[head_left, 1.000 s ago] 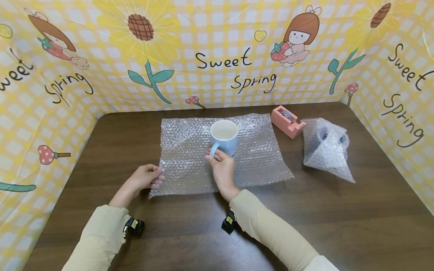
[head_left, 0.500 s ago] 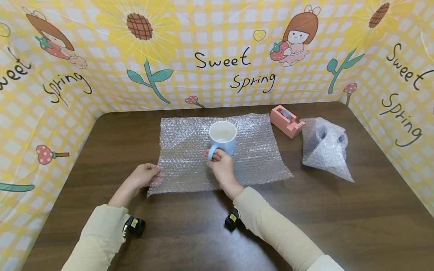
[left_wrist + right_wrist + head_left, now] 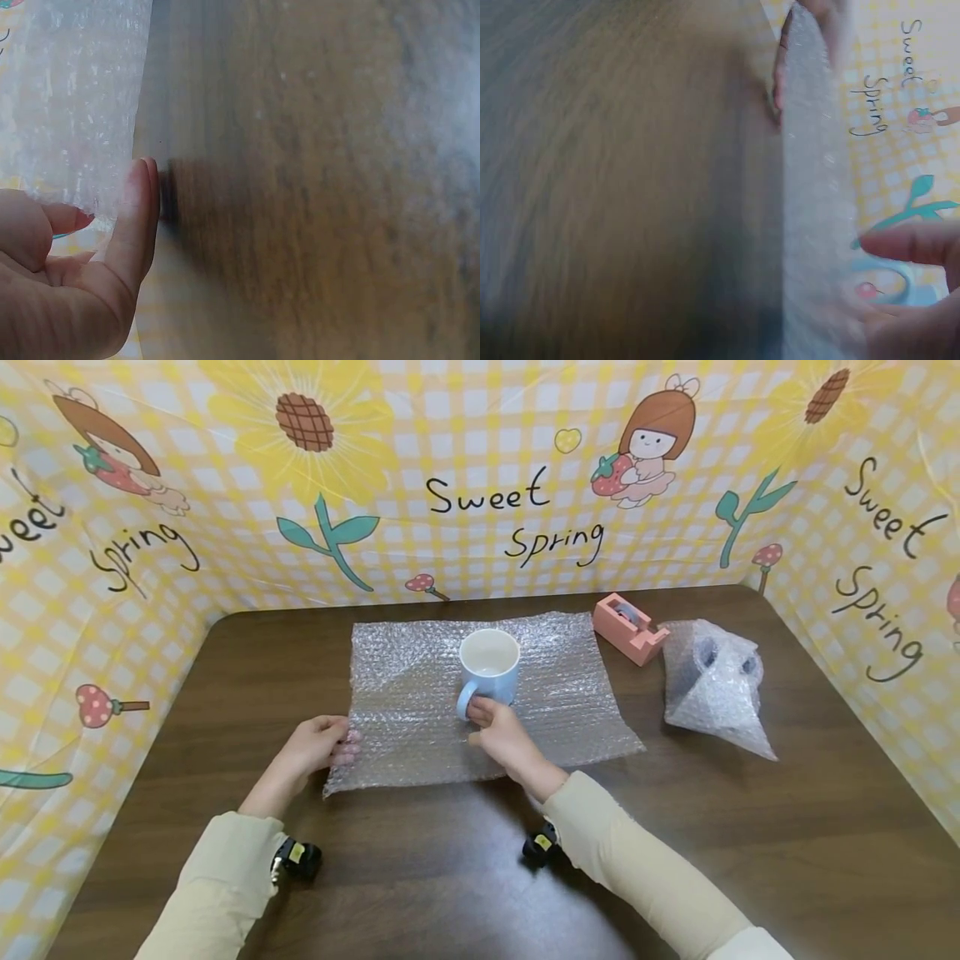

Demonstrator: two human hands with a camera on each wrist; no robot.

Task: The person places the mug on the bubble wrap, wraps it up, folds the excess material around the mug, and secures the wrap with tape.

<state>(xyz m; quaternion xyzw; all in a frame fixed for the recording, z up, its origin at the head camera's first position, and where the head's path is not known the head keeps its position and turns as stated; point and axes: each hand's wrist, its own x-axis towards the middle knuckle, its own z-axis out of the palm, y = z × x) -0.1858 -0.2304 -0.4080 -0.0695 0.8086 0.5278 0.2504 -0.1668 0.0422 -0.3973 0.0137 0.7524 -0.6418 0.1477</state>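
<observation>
In the head view a light-blue mug (image 3: 491, 672) with a white inside stands upright on a sheet of bubble wrap (image 3: 405, 702). Its handle (image 3: 881, 264) points toward the person and shows as a blue loop in the right wrist view. My right hand (image 3: 506, 739) is right beside that handle, fingertips close to the mug and thumb spread apart from them. At the sheet's near left edge, my left hand (image 3: 318, 747) pinches the wrap, with fingers under it, seen through the film. The left wrist view shows the thumb (image 3: 67, 217) and straighter fingers (image 3: 139, 202) at the wrap's edge.
A pink tape dispenser (image 3: 628, 628) stands just past the sheet's far right corner. Right of it lies a bubble-wrapped bundle (image 3: 716, 693) with two rounded ends showing. Yellow checked cloth (image 3: 465, 410) walls the wooden table (image 3: 420, 877) at back and sides.
My right hand has let go of the mug's handle and shifted right and slightly nearer the person. The mug stays on the wrap. My left hand keeps its pinch on the edge.
</observation>
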